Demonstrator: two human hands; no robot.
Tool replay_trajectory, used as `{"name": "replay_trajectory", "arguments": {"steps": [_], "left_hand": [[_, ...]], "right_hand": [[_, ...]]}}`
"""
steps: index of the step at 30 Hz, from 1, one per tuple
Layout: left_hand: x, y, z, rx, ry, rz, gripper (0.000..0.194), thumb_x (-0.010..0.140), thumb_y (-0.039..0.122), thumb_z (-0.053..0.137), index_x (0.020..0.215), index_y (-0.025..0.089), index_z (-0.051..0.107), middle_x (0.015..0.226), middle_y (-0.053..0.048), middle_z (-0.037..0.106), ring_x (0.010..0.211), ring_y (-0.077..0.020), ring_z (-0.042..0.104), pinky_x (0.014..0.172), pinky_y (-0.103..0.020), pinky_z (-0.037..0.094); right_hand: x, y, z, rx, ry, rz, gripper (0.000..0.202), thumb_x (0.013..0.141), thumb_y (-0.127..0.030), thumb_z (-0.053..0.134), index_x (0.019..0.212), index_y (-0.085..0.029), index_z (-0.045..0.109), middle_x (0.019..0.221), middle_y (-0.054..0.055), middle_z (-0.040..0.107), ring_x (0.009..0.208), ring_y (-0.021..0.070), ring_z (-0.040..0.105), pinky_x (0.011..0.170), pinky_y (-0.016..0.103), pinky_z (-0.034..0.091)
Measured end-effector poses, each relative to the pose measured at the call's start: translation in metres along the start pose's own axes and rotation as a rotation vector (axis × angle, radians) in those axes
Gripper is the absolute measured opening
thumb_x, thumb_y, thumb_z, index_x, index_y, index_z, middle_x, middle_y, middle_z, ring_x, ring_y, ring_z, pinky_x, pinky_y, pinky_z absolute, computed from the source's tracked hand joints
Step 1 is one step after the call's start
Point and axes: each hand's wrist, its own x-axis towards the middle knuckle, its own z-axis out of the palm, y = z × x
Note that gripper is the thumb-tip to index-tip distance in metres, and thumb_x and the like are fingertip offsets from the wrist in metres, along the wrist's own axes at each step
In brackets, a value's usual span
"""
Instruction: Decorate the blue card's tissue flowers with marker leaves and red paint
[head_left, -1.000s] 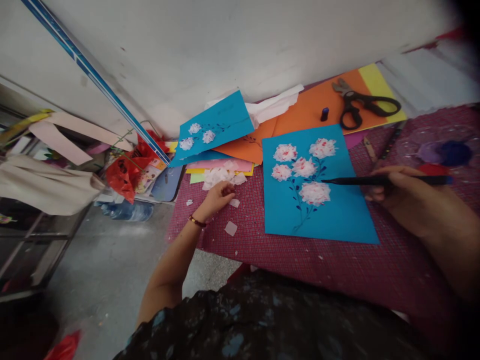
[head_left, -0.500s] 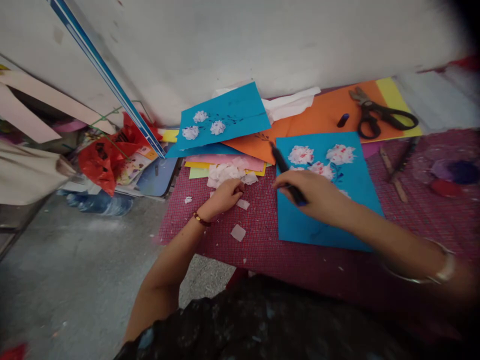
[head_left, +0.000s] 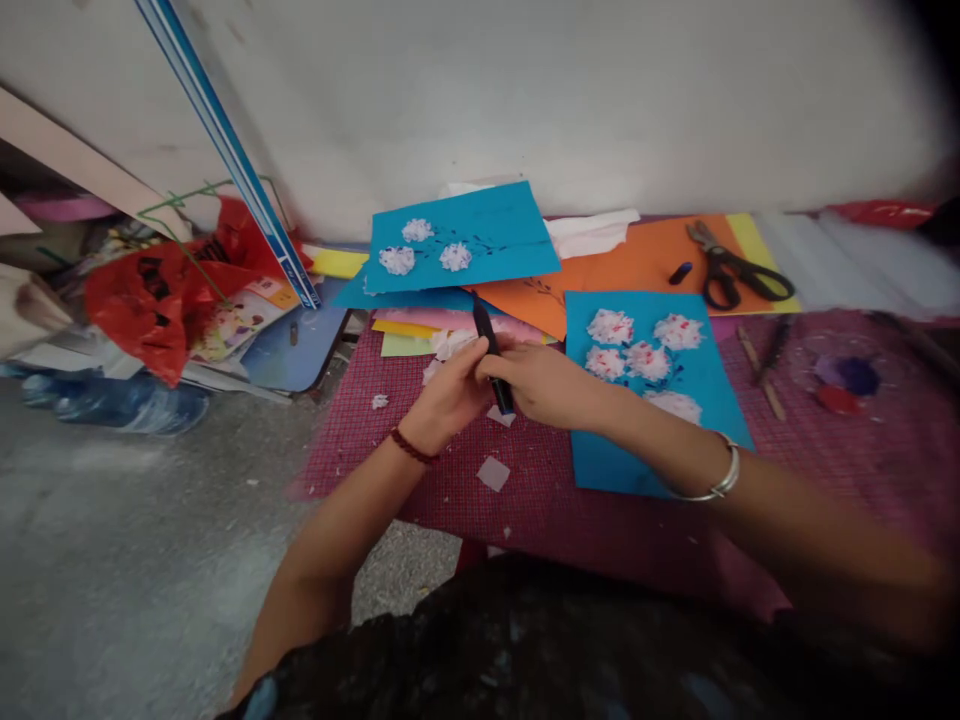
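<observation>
1. My right hand [head_left: 544,385] pinches a slim black pen with a dark tapered end [head_left: 487,330], which slants up and away in front of my fingers. My left hand [head_left: 450,392] meets it, fingers curled beside the barrel; the view is rather blurred there, so I can't tell whether they grip anything.
2. Just right of my hands, partly beneath my right forearm, lies a blue rectangular paper sheet [head_left: 600,455]. Five ruffled white paper blossoms with red flecks [head_left: 678,334] are in place on it, with dark leaf marks among them. My arm hides part of its lower area, so I can't judge how finished that is.
3. Beyond my left hand, a second blue sheet [head_left: 502,220] carries three white crumpled-paper blossoms [head_left: 455,257] and a dark, leafy branch, with bare blue around them.
4. Not attached to either sheet are a pale square paper piece [head_left: 493,473] near my left wrist and a heap of white tissue scraps [head_left: 454,343] just past my left fingers.
5. Farther right of my right hand, black-handled metal scissors [head_left: 718,258] rest on orange paper [head_left: 652,247], near a small dark-blue cylinder [head_left: 681,273], apparently a pen cap. Neither is in my hands.
</observation>
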Motion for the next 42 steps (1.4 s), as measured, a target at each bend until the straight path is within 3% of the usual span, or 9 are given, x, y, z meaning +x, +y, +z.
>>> {"name": "replay_trajectory", "arguments": {"steps": [3, 6, 10, 12, 14, 20, 32, 38, 42], "left_hand": [[-0.002, 0.014, 0.004, -0.065, 0.157, 0.144, 0.039, 0.100, 0.054, 0.037, 0.106, 0.021, 0.057, 0.098, -0.008, 0.066, 0.095, -0.0191, 0.066, 0.074, -0.033, 0.055], [-0.003, 0.024, -0.004, -0.128, 0.282, 0.249, 0.037, 0.099, 0.058, 0.040, 0.108, 0.025, 0.055, 0.076, 0.000, 0.060, 0.065, -0.0109, 0.060, 0.058, -0.025, 0.049], [0.008, 0.009, -0.010, -0.114, 0.031, 0.036, 0.035, 0.088, 0.053, 0.066, 0.080, 0.022, 0.053, 0.050, 0.010, 0.035, 0.035, -0.0034, 0.027, 0.036, -0.019, 0.022], [0.020, -0.007, -0.010, -0.078, -0.113, -0.107, 0.041, 0.083, 0.045, 0.074, 0.067, 0.020, 0.046, 0.047, 0.010, 0.034, 0.034, -0.0019, 0.025, 0.035, -0.019, 0.018], [0.034, -0.023, -0.011, -0.054, -0.091, -0.169, 0.042, 0.085, 0.039, 0.072, 0.062, 0.020, 0.044, 0.047, 0.008, 0.038, 0.035, -0.0022, 0.029, 0.035, -0.018, 0.020], [0.047, -0.048, -0.012, -0.049, 0.253, -0.060, 0.017, 0.091, 0.019, 0.058, 0.075, 0.016, 0.053, 0.067, 0.000, 0.058, 0.057, -0.0075, 0.056, 0.059, -0.023, 0.049], [0.044, -0.046, -0.030, -0.292, -0.017, -0.145, 0.006, 0.091, 0.017, 0.059, 0.087, 0.013, 0.060, 0.084, -0.009, 0.067, 0.085, -0.0149, 0.066, 0.087, -0.030, 0.054], [0.043, -0.046, -0.030, -0.237, -0.007, -0.131, 0.011, 0.092, 0.020, 0.057, 0.089, 0.010, 0.062, 0.085, -0.010, 0.067, 0.082, -0.0154, 0.065, 0.087, -0.032, 0.053], [0.042, -0.048, -0.025, -0.205, 0.056, -0.094, 0.008, 0.091, 0.019, 0.058, 0.089, 0.011, 0.059, 0.089, -0.010, 0.066, 0.082, -0.0139, 0.065, 0.088, -0.032, 0.052]], "right_hand": [[-0.003, 0.000, 0.002, 0.193, 0.196, 0.060, 0.043, 0.088, -0.013, 0.037, 0.125, -0.023, 0.056, 0.113, 0.008, 0.067, 0.095, 0.0196, 0.062, 0.085, 0.035, 0.047], [-0.014, 0.010, 0.014, 0.325, 0.329, 0.282, 0.033, 0.091, -0.020, 0.039, 0.119, -0.019, 0.058, 0.098, 0.007, 0.068, 0.081, 0.0174, 0.063, 0.075, 0.033, 0.049], [-0.017, 0.026, 0.036, 0.155, 0.055, 0.362, 0.014, 0.085, -0.018, 0.050, 0.088, -0.018, 0.064, 0.093, 0.008, 0.071, 0.084, 0.0201, 0.064, 0.080, 0.034, 0.049], [-0.012, 0.029, 0.045, 0.066, 0.006, 0.360, 0.015, 0.085, -0.016, 0.050, 0.089, -0.018, 0.065, 0.101, 0.008, 0.071, 0.092, 0.0213, 0.065, 0.085, 0.034, 0.048], [-0.007, 0.028, 0.051, 0.015, 0.011, 0.381, 0.015, 0.086, -0.017, 0.051, 0.092, -0.019, 0.065, 0.105, 0.009, 0.071, 0.095, 0.0221, 0.065, 0.085, 0.034, 0.048], [-0.001, 0.021, 0.059, -0.052, -0.008, 0.522, 0.021, 0.085, -0.022, 0.053, 0.103, -0.016, 0.062, 0.101, 0.013, 0.070, 0.093, 0.0258, 0.066, 0.072, 0.033, 0.046], [-0.002, 0.018, 0.062, -0.083, -0.031, 0.447, 0.019, 0.084, -0.017, 0.045, 0.096, -0.021, 0.058, 0.097, 0.009, 0.067, 0.092, 0.0236, 0.062, 0.080, 0.039, 0.048], [0.012, 0.013, 0.054, -0.213, -0.211, 0.488, 0.027, 0.083, -0.022, 0.044, 0.106, -0.014, 0.056, 0.103, 0.016, 0.066, 0.088, 0.0287, 0.063, 0.069, 0.041, 0.045], [0.014, 0.012, 0.053, -0.234, -0.244, 0.456, 0.020, 0.079, -0.027, 0.051, 0.095, -0.016, 0.058, 0.099, 0.015, 0.067, 0.083, 0.0267, 0.062, 0.065, 0.037, 0.042]]}}
